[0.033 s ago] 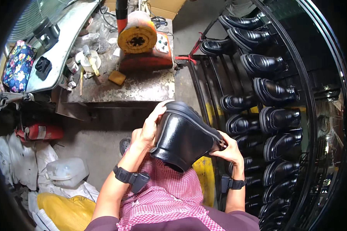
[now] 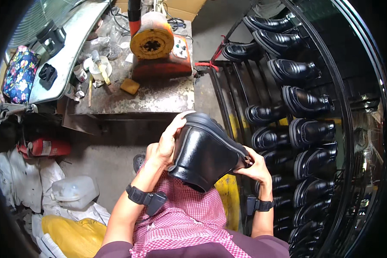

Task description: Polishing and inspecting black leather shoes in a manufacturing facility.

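Observation:
I hold a glossy black boot in front of my checked apron, its side facing up. The ridged sole runs along the far upper edge and the ankle opening tilts down toward me. My left hand grips it at the left, fingers curled over the sole edge and partly hidden behind. At the other end my right hand pinches the narrow part between thumb and fingers. Both wrists wear black bands.
At the right a metal rack holds rows of black shoes. Ahead stands a worn workbench with an orange machine, a sponge and brushes in a tub. A plastic jug and red canister lie left.

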Action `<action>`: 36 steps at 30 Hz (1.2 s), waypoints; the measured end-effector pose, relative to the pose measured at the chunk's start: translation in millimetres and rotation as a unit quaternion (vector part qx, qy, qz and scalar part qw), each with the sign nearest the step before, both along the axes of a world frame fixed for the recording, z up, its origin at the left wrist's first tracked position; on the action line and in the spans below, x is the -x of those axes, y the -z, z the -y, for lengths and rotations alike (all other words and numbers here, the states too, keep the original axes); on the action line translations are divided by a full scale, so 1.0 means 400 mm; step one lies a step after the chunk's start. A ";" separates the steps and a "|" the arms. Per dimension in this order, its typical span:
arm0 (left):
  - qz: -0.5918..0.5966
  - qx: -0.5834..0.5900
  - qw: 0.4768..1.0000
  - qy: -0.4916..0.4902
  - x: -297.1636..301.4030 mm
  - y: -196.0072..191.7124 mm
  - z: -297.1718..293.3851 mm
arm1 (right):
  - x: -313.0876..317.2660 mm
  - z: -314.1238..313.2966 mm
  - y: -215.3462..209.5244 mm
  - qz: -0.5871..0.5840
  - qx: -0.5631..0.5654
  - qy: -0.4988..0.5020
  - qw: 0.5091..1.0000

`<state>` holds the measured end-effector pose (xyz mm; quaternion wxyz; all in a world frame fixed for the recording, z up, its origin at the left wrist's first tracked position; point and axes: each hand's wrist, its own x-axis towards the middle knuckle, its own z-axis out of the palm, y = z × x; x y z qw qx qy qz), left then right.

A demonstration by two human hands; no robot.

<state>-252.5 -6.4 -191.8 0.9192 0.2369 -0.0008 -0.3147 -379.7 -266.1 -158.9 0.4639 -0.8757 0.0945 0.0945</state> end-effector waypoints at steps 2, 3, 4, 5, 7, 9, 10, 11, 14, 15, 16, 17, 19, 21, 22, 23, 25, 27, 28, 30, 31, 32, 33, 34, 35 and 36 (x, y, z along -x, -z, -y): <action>0.011 -0.006 1.000 0.016 0.009 -0.017 0.016 | 0.022 0.017 0.023 0.002 -0.013 0.025 1.000; 0.013 -0.011 1.000 0.026 0.013 -0.023 0.023 | 0.032 0.031 0.042 0.002 -0.023 0.031 0.999; 0.015 -0.011 0.999 0.030 0.017 -0.029 0.030 | 0.043 0.041 0.056 0.003 -0.032 0.037 0.999; 0.022 -0.020 0.999 0.033 0.020 -0.034 0.039 | 0.055 0.049 0.064 0.005 -0.032 0.042 0.999; 0.047 -0.037 0.997 0.039 0.027 -0.040 0.056 | 0.074 0.051 0.074 -0.020 -0.113 0.070 0.991; 0.037 -0.065 0.996 0.041 0.032 -0.025 0.064 | 0.088 0.052 0.084 -0.007 -0.158 0.078 0.984; 0.027 -0.094 0.994 0.039 0.035 -0.012 0.074 | 0.097 0.056 0.092 0.005 -0.201 0.081 0.976; 0.042 -0.087 0.995 0.014 0.043 0.010 0.090 | 0.116 0.071 0.137 -0.010 -0.326 0.116 0.938; 0.056 -0.222 0.974 0.002 0.079 0.033 0.138 | 0.098 0.017 0.137 0.044 -0.479 0.171 0.860; 0.155 -0.303 0.940 0.001 0.101 0.072 0.141 | 0.099 0.028 0.191 0.068 -0.484 0.214 0.846; 0.233 -0.410 0.882 -0.022 0.124 0.132 0.138 | 0.045 -0.019 0.159 0.102 -0.497 0.263 0.821; 0.284 -0.443 0.850 -0.002 0.146 0.122 0.150 | 0.032 0.022 0.223 0.106 -0.474 0.311 0.817; 0.350 -0.480 0.803 0.043 0.162 0.077 0.154 | -0.038 0.052 0.265 0.110 -0.448 0.381 0.801; 0.415 -0.496 0.763 -0.002 0.164 0.060 0.148 | -0.166 0.050 0.245 0.079 -0.418 0.434 0.794; 0.480 -0.495 0.723 -0.047 0.162 0.070 0.153 | -0.215 0.065 0.240 0.049 -0.388 0.467 0.793; 0.513 -0.492 0.702 -0.048 0.161 0.077 0.154 | -0.265 0.086 0.265 0.058 -0.392 0.481 0.782; 0.568 -0.470 0.674 -0.058 0.160 0.095 0.166 | -0.368 0.133 0.305 0.075 -0.404 0.509 0.757; 0.566 -0.460 0.682 -0.055 0.162 0.096 0.172 | -0.470 0.167 0.321 0.106 -0.444 0.519 0.723; 0.556 -0.458 0.692 -0.048 0.161 0.095 0.176 | -0.521 0.183 0.322 0.113 -0.460 0.523 0.708; 0.534 -0.440 0.720 -0.053 0.160 0.102 0.188 | -0.614 0.221 0.318 0.135 -0.498 0.500 0.695; 0.535 -0.439 0.720 -0.048 0.157 0.096 0.192 | -0.653 0.238 0.320 0.136 -0.506 0.509 0.683; 0.537 -0.436 0.721 -0.042 0.154 0.090 0.196 | -0.673 0.254 0.325 0.139 -0.513 0.519 0.669; 0.538 -0.435 0.721 -0.041 0.149 0.092 0.200 | -0.684 0.247 0.309 0.079 -0.458 0.507 0.726; 0.530 -0.425 0.732 -0.045 0.147 0.094 0.205 | -0.683 0.259 0.330 0.035 -0.402 0.475 0.782; 0.523 -0.413 0.744 -0.048 0.144 0.096 0.210 | -0.680 0.262 0.357 0.061 -0.377 0.492 0.782; 0.526 -0.403 0.748 -0.044 0.139 0.094 0.223 | -0.665 0.279 0.382 0.089 -0.347 0.512 0.781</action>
